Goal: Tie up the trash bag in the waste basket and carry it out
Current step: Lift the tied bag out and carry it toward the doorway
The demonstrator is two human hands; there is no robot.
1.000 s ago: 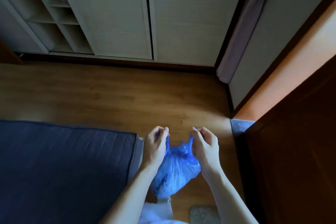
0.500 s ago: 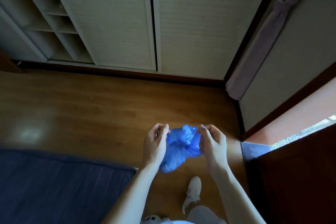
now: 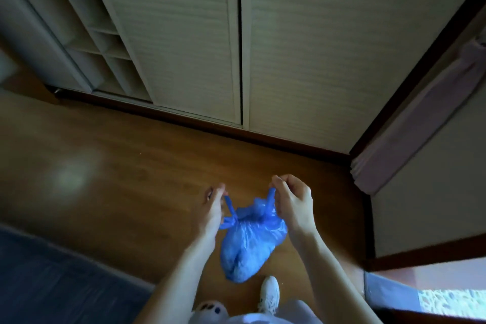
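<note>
Our left hand (image 3: pixel 214 208) and right hand (image 3: pixel 293 200) each pinch one ear of the blue trash bag (image 3: pixel 249 239), hanging above the floor (image 3: pixel 118 179). Pulling too sharply could tear the thin ears.

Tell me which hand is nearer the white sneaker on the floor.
Right. The right hand is above the white sneaker, slightly to its right; the left hand is farther off, up and left.
</note>
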